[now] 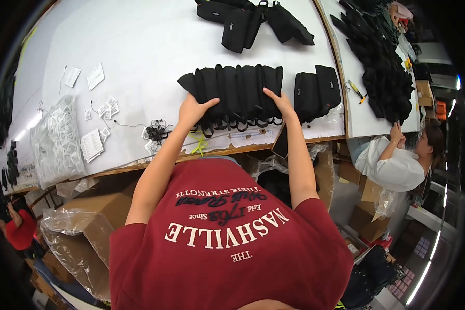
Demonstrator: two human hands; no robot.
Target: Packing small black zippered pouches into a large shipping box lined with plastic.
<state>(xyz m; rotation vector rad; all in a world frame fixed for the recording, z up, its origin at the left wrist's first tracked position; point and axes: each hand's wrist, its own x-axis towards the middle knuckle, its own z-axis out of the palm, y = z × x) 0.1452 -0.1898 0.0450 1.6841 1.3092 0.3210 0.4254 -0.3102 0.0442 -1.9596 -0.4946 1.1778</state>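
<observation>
Surface: white worktable (155, 46)
Left side: plastic bag (59, 139) of white tags, loose paper tags (95, 76), tangled black cords (156, 132) near the left forearm
Far side: pouch cluster (235, 31)
Right side: pouch pair (306, 93) close beside the right hand
Black pouch row (237, 95): near the table's front edge, packed side by side between both hands
Left hand (194, 110): clasping the left end, thumb across the top, other fingers hidden
Right hand (281, 105): clasping the right end, thumb on top
</observation>
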